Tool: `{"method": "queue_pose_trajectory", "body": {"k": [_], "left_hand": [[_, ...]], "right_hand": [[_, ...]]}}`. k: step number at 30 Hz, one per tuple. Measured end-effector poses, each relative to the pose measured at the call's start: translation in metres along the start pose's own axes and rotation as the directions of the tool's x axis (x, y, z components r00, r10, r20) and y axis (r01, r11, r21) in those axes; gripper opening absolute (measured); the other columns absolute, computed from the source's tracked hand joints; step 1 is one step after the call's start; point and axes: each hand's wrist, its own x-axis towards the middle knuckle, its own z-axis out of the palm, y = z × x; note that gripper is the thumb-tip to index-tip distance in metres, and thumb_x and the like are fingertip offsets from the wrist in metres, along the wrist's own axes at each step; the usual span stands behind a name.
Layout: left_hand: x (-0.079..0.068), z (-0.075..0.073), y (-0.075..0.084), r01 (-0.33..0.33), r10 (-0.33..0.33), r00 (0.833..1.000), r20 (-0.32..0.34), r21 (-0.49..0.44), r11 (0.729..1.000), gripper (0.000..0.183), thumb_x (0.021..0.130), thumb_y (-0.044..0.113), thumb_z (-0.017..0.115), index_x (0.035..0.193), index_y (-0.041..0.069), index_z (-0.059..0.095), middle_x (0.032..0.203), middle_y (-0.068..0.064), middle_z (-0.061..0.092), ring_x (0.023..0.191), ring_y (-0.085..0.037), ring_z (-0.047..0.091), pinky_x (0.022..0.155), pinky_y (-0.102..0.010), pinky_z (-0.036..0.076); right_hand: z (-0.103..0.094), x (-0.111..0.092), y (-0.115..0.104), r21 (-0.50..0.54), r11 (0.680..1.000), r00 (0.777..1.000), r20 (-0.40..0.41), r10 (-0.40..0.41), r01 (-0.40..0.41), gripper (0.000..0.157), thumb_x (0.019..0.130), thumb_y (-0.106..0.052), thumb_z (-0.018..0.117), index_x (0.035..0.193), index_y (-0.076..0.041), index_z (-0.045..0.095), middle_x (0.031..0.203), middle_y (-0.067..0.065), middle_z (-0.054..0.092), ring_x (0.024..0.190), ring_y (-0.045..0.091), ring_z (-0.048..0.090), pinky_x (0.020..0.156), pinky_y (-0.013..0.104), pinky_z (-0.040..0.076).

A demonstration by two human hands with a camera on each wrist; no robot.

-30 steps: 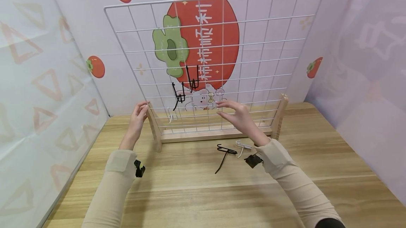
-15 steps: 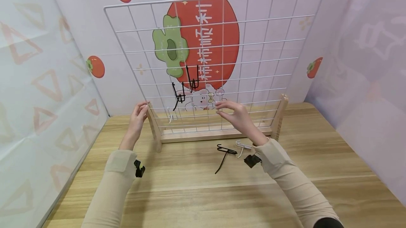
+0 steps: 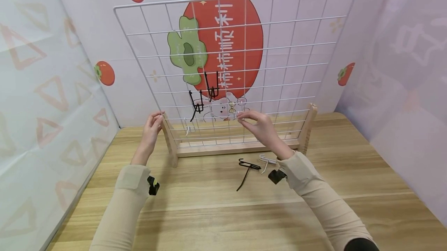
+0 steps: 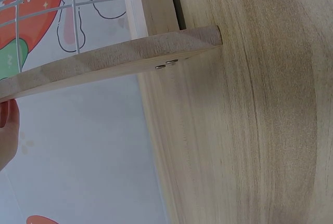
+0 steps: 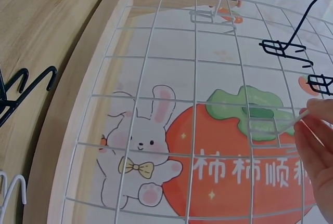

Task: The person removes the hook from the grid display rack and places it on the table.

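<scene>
My left hand (image 3: 152, 127) grips the top of the left upright of the wooden stand (image 3: 170, 142); in the left wrist view only its fingers (image 4: 7, 125) show, at the wood's edge. The stand holds a white wire grid (image 3: 276, 45) upright. Against the lower middle of the grid, my right hand (image 3: 261, 127) pinches the prong of a white wire hook (image 5: 264, 132) between thumb and fingertips. Left of it on the grid hang two black hooks (image 3: 198, 106) and, lower down, another white hook (image 3: 189, 129).
On the wooden table (image 3: 209, 212), in front of the stand, lie a loose black hook (image 3: 248, 165) and a loose white hook (image 3: 267, 160) under my right forearm. A printed cloth backdrop (image 3: 84, 30) stands behind the grid.
My right thumb and index finger have come together at the white hook, and that hand has shifted very slightly left. My left hand stays on the upright.
</scene>
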Motion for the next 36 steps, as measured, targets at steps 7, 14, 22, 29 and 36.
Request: {"method": "queue_pose_trajectory", "body": {"k": [7, 14, 22, 29, 36], "left_hand": [[-0.003, 0.001, 0.003, 0.007, -0.007, 1.000, 0.000, 0.004, 1.000, 0.011, 0.096, 0.012, 0.036, 0.103, 0.016, 0.043, 0.105, 0.002, 0.044, 0.097, -0.007, 0.041, 0.092, -0.027, 0.029], [-0.001, 0.001, 0.002, -0.001, 0.001, 1.000, 0.004, -0.006, 1.000, 0.011, 0.096, 0.011, 0.035, 0.101, 0.018, 0.043, 0.104, 0.004, 0.045, 0.097, -0.006, 0.041, 0.090, -0.025, 0.029], [0.005, -0.005, -0.009, -0.006, 0.006, 1.000, 0.007, -0.028, 1.000, 0.011, 0.096, 0.012, 0.036, 0.101, 0.019, 0.043, 0.106, 0.002, 0.045, 0.096, -0.005, 0.042, 0.087, -0.021, 0.031], [0.008, -0.008, -0.017, -0.035, 0.035, 0.999, 0.004, -0.009, 0.999, 0.007, 0.095, 0.019, 0.040, 0.099, 0.023, 0.045, 0.102, 0.009, 0.047, 0.096, -0.005, 0.043, 0.087, -0.021, 0.032], [0.003, -0.003, -0.006, -0.018, 0.018, 1.000, 0.003, -0.011, 1.000, 0.009, 0.096, 0.014, 0.037, 0.100, 0.020, 0.044, 0.104, 0.005, 0.046, 0.096, -0.005, 0.042, 0.091, -0.026, 0.029]], "right_hand": [[0.000, 0.003, -0.002, 0.024, 1.000, 1.000, -0.016, -0.018, 0.018, 0.014, 0.074, 0.006, 0.065, 0.087, 0.002, 0.065, 0.087, 0.013, 0.066, 0.082, 0.023, 0.062, 0.075, 0.029, 0.049], [-0.002, 0.006, -0.005, 0.001, 1.000, 0.999, -0.034, -0.023, 0.024, 0.012, 0.076, 0.005, 0.064, 0.087, 0.002, 0.066, 0.086, 0.013, 0.066, 0.079, 0.021, 0.063, 0.073, 0.028, 0.049], [-0.003, 0.011, -0.005, -0.007, 0.999, 0.998, -0.048, -0.031, 0.031, 0.012, 0.075, 0.007, 0.064, 0.086, 0.004, 0.066, 0.085, 0.014, 0.067, 0.078, 0.023, 0.063, 0.071, 0.029, 0.050], [-0.005, 0.013, -0.007, -0.002, 0.999, 0.998, -0.045, -0.035, 0.035, 0.012, 0.075, 0.007, 0.064, 0.086, 0.004, 0.066, 0.084, 0.014, 0.066, 0.077, 0.022, 0.063, 0.070, 0.027, 0.050], [-0.007, 0.017, -0.009, 0.004, 0.998, 0.997, -0.051, -0.061, 0.061, 0.013, 0.075, 0.008, 0.064, 0.086, 0.003, 0.066, 0.086, 0.014, 0.067, 0.077, 0.022, 0.064, 0.070, 0.027, 0.050]]}}
